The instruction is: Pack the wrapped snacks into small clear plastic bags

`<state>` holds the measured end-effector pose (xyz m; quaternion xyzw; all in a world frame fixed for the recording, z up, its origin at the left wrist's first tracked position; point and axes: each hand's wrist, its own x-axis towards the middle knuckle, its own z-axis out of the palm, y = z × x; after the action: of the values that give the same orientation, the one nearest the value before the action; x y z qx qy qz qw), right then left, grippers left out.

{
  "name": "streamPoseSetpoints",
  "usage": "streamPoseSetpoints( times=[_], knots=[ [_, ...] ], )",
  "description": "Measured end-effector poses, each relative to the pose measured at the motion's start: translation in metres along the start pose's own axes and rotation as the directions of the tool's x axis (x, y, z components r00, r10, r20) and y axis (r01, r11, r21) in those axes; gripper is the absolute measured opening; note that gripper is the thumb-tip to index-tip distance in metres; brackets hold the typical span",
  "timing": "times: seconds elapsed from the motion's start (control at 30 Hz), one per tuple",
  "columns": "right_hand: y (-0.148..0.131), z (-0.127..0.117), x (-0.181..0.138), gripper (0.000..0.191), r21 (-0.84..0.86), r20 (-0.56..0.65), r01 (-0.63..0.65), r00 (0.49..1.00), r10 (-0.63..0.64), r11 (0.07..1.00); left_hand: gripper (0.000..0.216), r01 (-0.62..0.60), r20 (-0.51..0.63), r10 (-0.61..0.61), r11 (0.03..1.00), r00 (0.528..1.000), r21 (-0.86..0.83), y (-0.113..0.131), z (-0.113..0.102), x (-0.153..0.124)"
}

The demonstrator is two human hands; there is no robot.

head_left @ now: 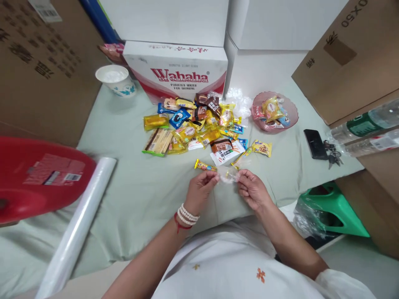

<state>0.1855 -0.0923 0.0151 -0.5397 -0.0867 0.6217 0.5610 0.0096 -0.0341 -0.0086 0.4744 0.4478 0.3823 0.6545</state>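
The left hand (201, 191) and the right hand (254, 191) are a little way apart, and each one pinches an edge of a thin, see-through piece of plastic (228, 175). That plastic is between them, near the front of the counter (137, 182), which has a pale green cloth on it. The left wrist wears white beads (187, 214) and a red string (181, 223). Just past the left fingers is a small, long yellow snack packet (204, 165). Behind it is a big messy heap of shiny snack packets (188, 133) in yellow, blue, brown and white. The heap sits in front of a white and red cardboard box (181, 74). To the right, a round, pink see-through bowl (293, 115) has more packets in it. A flat black phone (315, 143) lies beside some metal keys (334, 154).
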Motion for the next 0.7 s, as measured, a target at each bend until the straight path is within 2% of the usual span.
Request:
streamPoseSetpoints(
  times=[0.1,0.17,0.23,0.27,0.3,0.33,0.37,0.4,0.43,0.47,0.5,0.53,0.57,0.63,0.7],
  knots=[
    [-0.003,-0.006,-0.002,0.046,0.017,0.001,0.005,1.0,-0.005,1.0,0.041,0.068,-0.117,-0.089,0.983,0.989,-0.169,0.001,-0.011,0.002],
    [-0.004,-0.012,-0.004,0.045,0.023,0.008,-0.002,1.0,0.002,1.0,0.044,0.086,-0.161,-0.123,0.972,0.979,-0.22,0.001,-0.018,0.002],
    [-0.006,-0.019,-0.005,0.045,0.023,0.011,-0.005,1.0,0.004,1.0,0.041,0.054,-0.19,-0.088,0.983,0.978,-0.178,0.002,-0.029,-0.002],
    [-0.007,-0.023,-0.005,0.045,0.022,0.008,0.001,1.0,-0.002,1.0,0.037,0.011,-0.185,-0.031,0.994,0.982,-0.111,0.003,-0.035,-0.007],
    [-0.008,-0.027,-0.005,0.045,0.022,0.002,0.012,1.0,-0.012,1.0,0.031,-0.043,-0.133,0.041,0.999,0.99,-0.015,0.006,-0.044,-0.013],
    [-0.01,-0.029,-0.005,0.046,0.022,-0.007,0.024,1.0,-0.024,0.999,0.026,-0.105,-0.027,0.108,0.99,0.994,0.098,0.009,-0.052,-0.021],
    [-0.011,-0.031,-0.005,0.046,0.019,-0.017,0.034,0.999,-0.033,0.999,0.021,-0.172,0.14,0.145,0.963,0.98,0.208,0.013,-0.062,-0.031],
    [-0.012,-0.032,-0.005,0.047,0.012,-0.026,0.039,0.999,-0.038,0.999,0.018,-0.235,0.342,0.126,0.925,0.931,0.297,0.017,-0.071,-0.041],
    [-0.013,-0.031,-0.004,0.047,0.003,-0.031,0.04,0.999,-0.039,0.999,0.017,-0.285,0.509,0.069,0.889,0.858,0.36,0.022,-0.079,-0.052],
    [-0.014,-0.029,-0.004,0.047,-0.007,-0.03,0.038,0.999,-0.038,0.999,0.017,-0.322,0.614,0.008,0.857,0.789,0.402,0.027,-0.086,-0.061],
    [-0.014,-0.025,-0.003,0.046,-0.019,-0.021,0.035,0.999,-0.035,0.999,0.018,-0.341,0.65,-0.03,0.832,0.759,0.437,0.033,-0.091,-0.07],
    [-0.013,-0.02,-0.003,0.046,-0.031,-0.007,0.032,0.999,-0.032,0.999,0.02,-0.342,0.622,-0.035,0.81,0.782,0.475,0.037,-0.093,-0.076],
    [-0.012,-0.013,-0.003,0.045,-0.042,0.012,0.031,0.999,-0.03,0.999,0.025,-0.33,0.547,-0.005,0.793,0.837,0.512,0.041,-0.092,-0.08],
    [-0.007,0.003,-0.002,0.044,-0.073,0.053,0.031,0.998,-0.027,0.997,0.031,-0.285,0.325,0.113,0.784,0.939,0.551,0.044,-0.08,-0.081],
    [0.0,0.02,-0.002,0.043,-0.118,0.09,0.037,0.996,-0.026,0.992,0.03,-0.254,0.161,0.198,0.816,0.967,0.519,0.042,-0.058,-0.072]
  ],
)
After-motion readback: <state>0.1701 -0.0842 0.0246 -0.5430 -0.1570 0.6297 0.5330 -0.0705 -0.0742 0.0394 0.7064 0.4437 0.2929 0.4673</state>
